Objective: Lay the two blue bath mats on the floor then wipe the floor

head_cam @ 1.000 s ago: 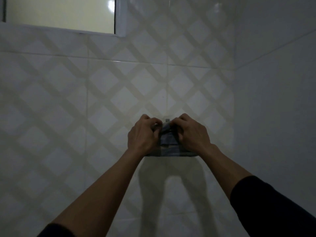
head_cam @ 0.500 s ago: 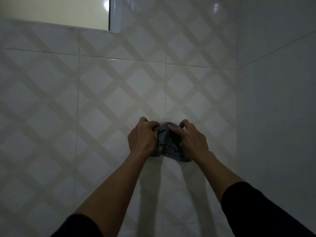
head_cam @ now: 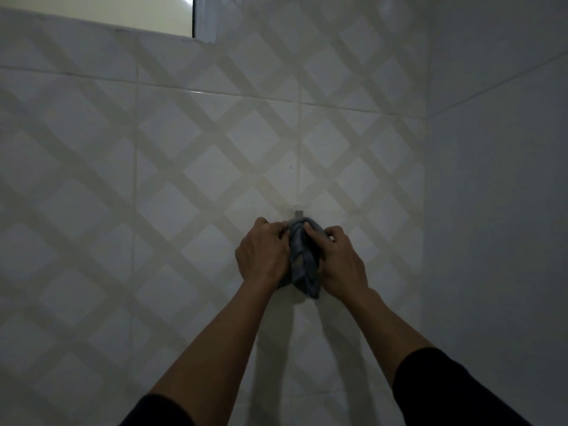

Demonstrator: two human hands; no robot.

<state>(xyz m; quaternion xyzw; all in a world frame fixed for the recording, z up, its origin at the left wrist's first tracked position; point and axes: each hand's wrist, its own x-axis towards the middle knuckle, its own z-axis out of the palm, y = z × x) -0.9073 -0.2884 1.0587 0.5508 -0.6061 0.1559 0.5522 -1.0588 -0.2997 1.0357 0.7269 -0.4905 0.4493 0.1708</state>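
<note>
Since 0.5 s ago, bunched narrower between the 2 hands: blue-grey cloth (head_cam: 302, 259), hanging just below a small wall hook (head_cam: 298, 213). Left hand (head_cam: 262, 252) and right hand (head_cam: 339, 261) both closed on it, fingers curled. Behind, diamond-patterned wall tiles (head_cam: 153, 179); window (head_cam: 123, 12) upper left

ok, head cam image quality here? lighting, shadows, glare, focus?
Head view: dim overall, with the brightest patch at the window. Both forearms cast soft shadows down the tiled wall below the left hand and right hand. Faint glare along a grout line. The cloth looks soft, its detail muddy. Wide-angle bending shows at the edges.
</note>
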